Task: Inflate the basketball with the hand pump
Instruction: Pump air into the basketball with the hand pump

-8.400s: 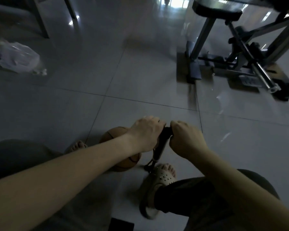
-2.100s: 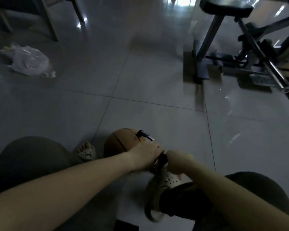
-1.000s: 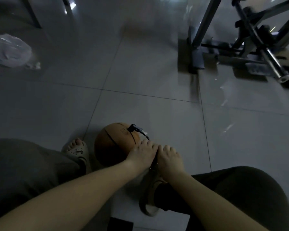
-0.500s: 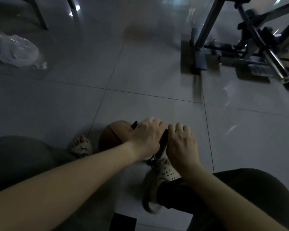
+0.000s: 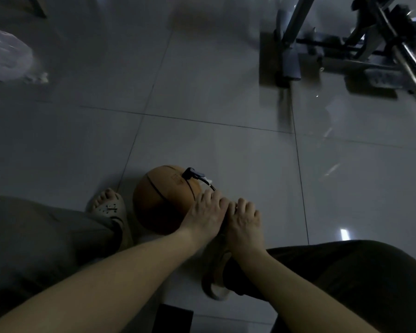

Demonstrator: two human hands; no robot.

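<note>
1. My left hand (image 5: pixel 205 212) and right hand (image 5: pixel 244 219) touch side by side, fingers curled over the pump handle hidden beneath.
2. The basketball (image 5: pixel 161 203) sits on the floor (image 5: pixel 226 92) just left, pump hose (image 5: pixel 193 175) plugged in on top.

Orange basketball (image 5: pixel 163 203) on the tiled floor (image 5: pixel 202 92) — nozzle of the black hand pump (image 5: pixel 193 175) plugged into its top.

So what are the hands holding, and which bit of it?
The left hand and right hand both grip the hand pump by its top handle, one on each side. The handle itself is hidden under them.
</note>
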